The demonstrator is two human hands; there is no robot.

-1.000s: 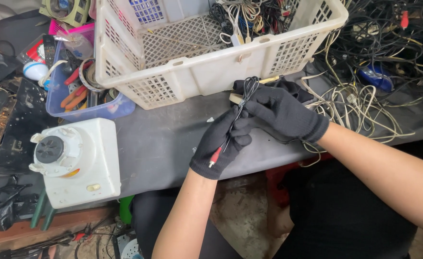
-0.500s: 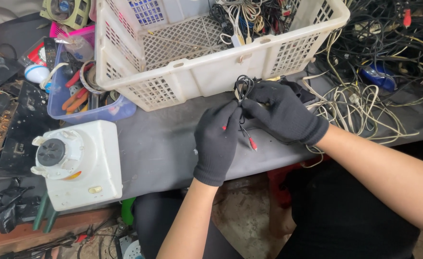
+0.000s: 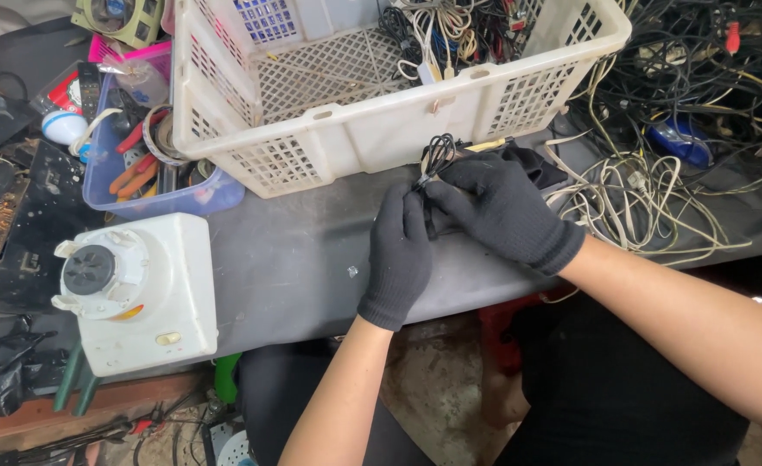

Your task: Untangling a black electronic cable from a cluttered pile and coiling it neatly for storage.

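Note:
Both my hands wear black knit gloves and meet over the grey table (image 3: 294,259), just in front of the white plastic basket (image 3: 381,129). My left hand (image 3: 401,250) pinches a thin black cable (image 3: 437,155) whose coiled loops stick up above the fingers. My right hand (image 3: 497,207) closes over the same cable from the right, fingertips touching the left hand. The cable's red ends are hidden inside the gloves.
The basket holds tangled cables and plugs. A white appliance base (image 3: 135,289) sits at the left front edge. A blue tub of tools (image 3: 152,177) stands behind it. Loose white wires (image 3: 640,207) and a heap of dark cables (image 3: 700,78) lie to the right.
My left hand has risen from low on the cable to meet the right hand. The cable, hanging long with a red tip before, is now gathered into small loops.

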